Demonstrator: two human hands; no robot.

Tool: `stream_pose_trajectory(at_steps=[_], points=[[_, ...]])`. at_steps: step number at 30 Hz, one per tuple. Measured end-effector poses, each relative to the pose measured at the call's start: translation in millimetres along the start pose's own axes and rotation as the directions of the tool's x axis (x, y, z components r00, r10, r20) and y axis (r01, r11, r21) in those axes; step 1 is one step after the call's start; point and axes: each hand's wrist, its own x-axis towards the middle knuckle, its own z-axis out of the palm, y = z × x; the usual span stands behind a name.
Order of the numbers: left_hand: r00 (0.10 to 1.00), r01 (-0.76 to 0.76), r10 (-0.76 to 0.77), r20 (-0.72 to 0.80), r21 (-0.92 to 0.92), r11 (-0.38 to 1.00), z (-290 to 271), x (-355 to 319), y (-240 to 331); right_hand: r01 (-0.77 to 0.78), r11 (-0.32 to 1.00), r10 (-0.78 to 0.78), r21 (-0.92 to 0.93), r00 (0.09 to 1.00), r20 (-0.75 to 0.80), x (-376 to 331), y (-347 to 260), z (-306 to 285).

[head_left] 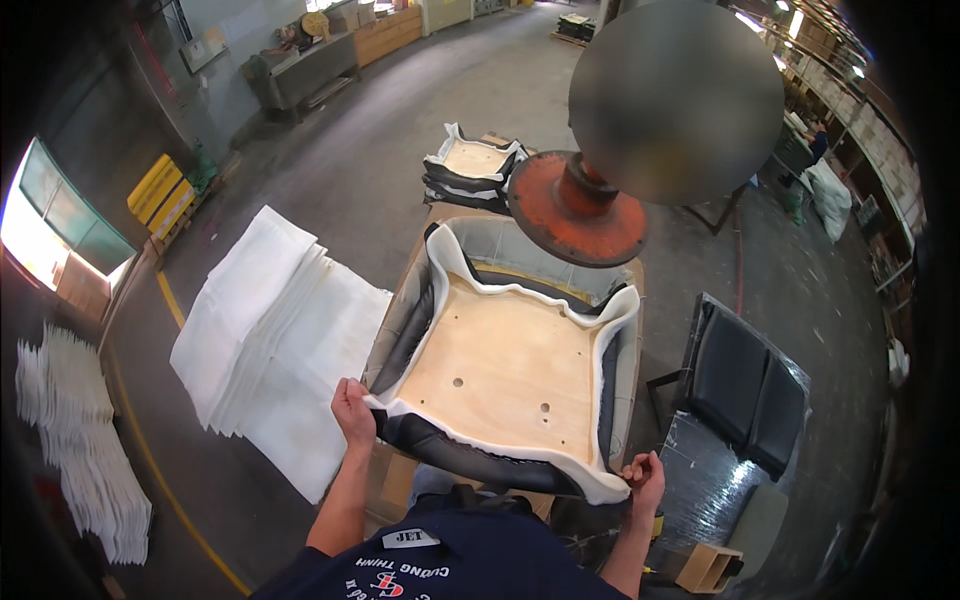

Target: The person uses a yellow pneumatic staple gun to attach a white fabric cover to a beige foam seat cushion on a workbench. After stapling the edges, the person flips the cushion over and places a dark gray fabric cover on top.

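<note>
Here's the upturned seat cushion (510, 370), its pale plywood base panel facing up, ringed by white foam padding and black vinyl cover, sitting on a cardboard-topped workbench (400, 478) right in front of the person. The left hand (352, 410) is closed tight on the near left corner of the seat, fingers curled over the white foam and black vinyl there. Over at the near right corner, the right hand (645, 470) is clenched too, pinching the foam-and-vinyl edge at its tip.

The black cover stands up around the plywood like the walls of a shallow tray, and inside lies only the bare board with a few small drilled holes. Above the far edge of the seat hangs a round, rust-orange metal press disc (575, 215) on a thick stem.

Beyond it, at the far end of the bench, a stack of similar upturned seats (472, 168), plywood showing on the top one. Left of the bench, a big fanned pile of white foam sheets (270, 340) lies on the concrete floor. To the right, two finished black padded cushions (745, 385) lean together on a wrapped surface, with a small open wooden box (705, 568) just below them.
</note>
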Motion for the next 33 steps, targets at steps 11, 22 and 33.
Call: stream_pose_trajectory(at_steps=[11, 22, 33], points=[[0.84, -0.221, -0.047, 0.541, 0.419, 0.881, 41.2, 85.1, 53.6, 0.225, 0.698, -0.117, -0.679, 0.972, 0.202, 57.6, 14.4, 17.7], [0.782, -0.24, -0.313, 0.538, 0.725, 0.646, 91.9, 107.1, -6.8, 0.229, 0.442, -0.205, -0.867, 0.967, 0.15, 41.2, 27.0, 44.2], [0.803, -0.157, -0.397, 0.444, 0.801, 0.578, 113.3, 133.6, -7.9, 0.133, 0.088, -0.072, -0.987, 0.989, 0.127, 39.8, 3.5, 103.6]])
